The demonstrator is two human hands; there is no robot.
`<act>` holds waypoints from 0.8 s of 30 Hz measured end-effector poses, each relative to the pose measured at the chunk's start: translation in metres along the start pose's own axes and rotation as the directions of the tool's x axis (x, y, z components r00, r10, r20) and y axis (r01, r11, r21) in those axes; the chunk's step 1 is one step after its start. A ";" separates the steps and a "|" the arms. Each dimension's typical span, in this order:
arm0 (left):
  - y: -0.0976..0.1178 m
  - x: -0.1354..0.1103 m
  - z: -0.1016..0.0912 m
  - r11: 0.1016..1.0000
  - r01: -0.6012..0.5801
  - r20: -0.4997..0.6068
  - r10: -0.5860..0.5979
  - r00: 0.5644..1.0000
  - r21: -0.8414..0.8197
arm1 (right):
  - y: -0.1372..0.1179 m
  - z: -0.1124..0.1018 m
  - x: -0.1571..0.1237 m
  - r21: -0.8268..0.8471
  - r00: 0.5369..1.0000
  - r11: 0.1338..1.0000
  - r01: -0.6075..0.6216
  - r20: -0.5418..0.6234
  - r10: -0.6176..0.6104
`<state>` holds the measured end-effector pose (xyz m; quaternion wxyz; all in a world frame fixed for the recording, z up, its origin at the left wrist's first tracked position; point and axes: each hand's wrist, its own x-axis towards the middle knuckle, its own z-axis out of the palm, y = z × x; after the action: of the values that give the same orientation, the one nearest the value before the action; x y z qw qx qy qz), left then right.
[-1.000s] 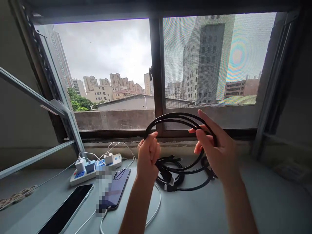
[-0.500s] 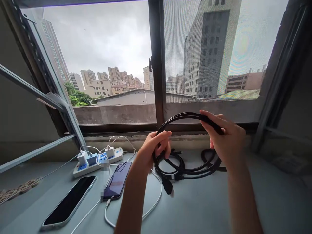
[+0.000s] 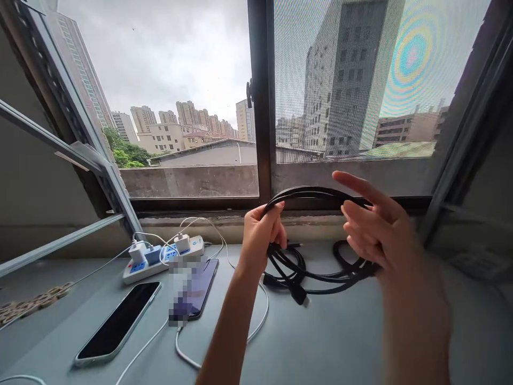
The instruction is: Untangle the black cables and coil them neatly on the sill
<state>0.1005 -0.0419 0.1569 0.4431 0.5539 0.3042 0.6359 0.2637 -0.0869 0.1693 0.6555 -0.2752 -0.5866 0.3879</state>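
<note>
A black cable (image 3: 316, 192) hangs in a loose coil of several loops in front of the window. At the coil's left side, my left hand (image 3: 260, 232) pinches the loops between thumb and fingers. My right hand (image 3: 372, 224) is at the right side, its index finger stretched out and the other fingers curled about the loops; its palm side is partly hidden. A dark plug (image 3: 297, 294) with a pale tip dangles below the coil. More black cable (image 3: 340, 251) lies on the grey table behind it.
To the left, a white power strip (image 3: 196, 246) holds chargers with white cords (image 3: 267, 307). Two phones lie in front of it, one dark (image 3: 120, 321) and one partly blurred (image 3: 208, 278). A metal frame (image 3: 116, 187) stands at the left, before the window (image 3: 262, 133).
My right hand has turned, and its index finger now points out while the others curl. My left hand has shifted slightly right and up. The hanging plug has swung to the right.
</note>
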 end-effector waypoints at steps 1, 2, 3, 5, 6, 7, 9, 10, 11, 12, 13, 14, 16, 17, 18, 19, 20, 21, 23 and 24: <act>-0.005 0.002 0.001 0.999 0.014 -0.004 -0.014 1.000 0.042 | 0.000 -0.003 0.000 0.031 1.000 0.999 0.021 -0.005 -0.021; -0.011 0.004 0.001 0.994 0.016 -0.025 -0.013 1.000 0.104 | 0.001 -0.006 0.001 0.053 0.999 0.997 0.051 -0.016 -0.051; -0.017 0.006 0.002 0.983 0.007 -0.055 0.004 0.998 0.186 | 0.002 -0.008 0.001 0.069 0.996 0.994 0.087 -0.037 -0.084; -0.030 0.009 0.004 0.929 0.015 -0.057 0.006 0.998 0.370 | 0.002 -0.008 0.000 0.084 0.985 0.985 0.153 -0.094 -0.145; -0.036 0.009 0.005 0.900 0.049 -0.026 -0.042 0.999 0.433 | 0.001 -0.006 -0.001 0.087 0.976 0.978 0.188 -0.127 -0.177; -0.040 0.009 0.005 0.875 0.098 0.014 -0.119 0.993 0.474 | 0.000 -0.003 -0.003 0.087 0.963 0.970 0.225 -0.173 -0.208; -0.043 0.007 0.006 0.847 0.211 0.102 -0.295 0.950 0.488 | -0.002 0.006 -0.009 0.078 0.924 0.952 0.296 -0.276 -0.264; -0.042 0.005 0.007 0.843 0.260 0.155 -0.369 0.916 0.472 | -0.003 0.012 -0.012 0.071 0.904 0.942 0.327 -0.315 -0.290; -0.041 0.004 0.007 0.841 0.302 0.218 -0.431 0.876 0.448 | -0.003 0.017 -0.015 0.059 0.882 0.932 0.358 -0.348 -0.317; -0.039 0.003 0.006 0.839 0.341 0.293 -0.484 0.825 0.425 | -0.004 0.022 -0.018 0.040 0.860 0.920 0.389 -0.374 -0.348; -0.036 0.002 0.006 0.831 0.373 0.380 -0.529 0.759 0.412 | -0.004 0.025 -0.020 0.019 0.840 0.909 0.416 -0.390 -0.376; -0.033 0.002 0.005 0.817 0.401 0.468 -0.569 0.676 0.413 | -0.004 0.028 -0.021 0.001 0.824 0.899 0.438 -0.399 -0.401; -0.029 0.004 0.002 0.793 0.415 0.611 -0.609 0.506 0.446 | -0.002 0.029 -0.022 -0.025 0.809 0.887 0.461 -0.398 -0.432; -0.028 0.005 0.000 0.791 0.407 0.656 -0.609 0.445 0.458 | -0.001 0.028 -0.023 -0.028 0.814 0.885 0.465 -0.381 -0.439; -0.027 0.006 -0.001 0.795 0.399 0.687 -0.600 0.410 0.457 | 0.000 0.026 -0.022 -0.023 0.825 0.885 0.466 -0.350 -0.444; -0.027 0.007 -0.003 0.803 0.397 0.704 -0.587 0.401 0.444 | 0.000 0.024 -0.022 -0.015 0.833 0.882 0.472 -0.320 -0.451; -0.027 0.007 -0.004 0.813 0.398 0.712 -0.572 0.407 0.425 | 0.001 0.021 -0.021 -0.002 0.838 0.875 0.483 -0.289 -0.463; -0.027 0.007 -0.005 0.822 0.403 0.713 -0.558 0.425 0.403 | 0.001 0.018 -0.021 0.019 0.839 0.866 0.499 -0.259 -0.478; -0.028 0.006 -0.005 0.849 0.409 0.693 -0.515 0.504 0.334 | 0.001 0.014 -0.019 0.086 0.832 0.840 0.536 -0.220 -0.509; -0.028 0.005 -0.004 0.869 0.403 0.675 -0.483 0.558 0.288 | 0.001 0.014 -0.018 0.128 0.825 0.824 0.552 -0.228 -0.517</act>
<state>0.1027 -0.0255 0.1333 0.6432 0.6865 0.2633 0.2138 0.2501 -0.1024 0.1609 0.8121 -0.0707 -0.5380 0.2146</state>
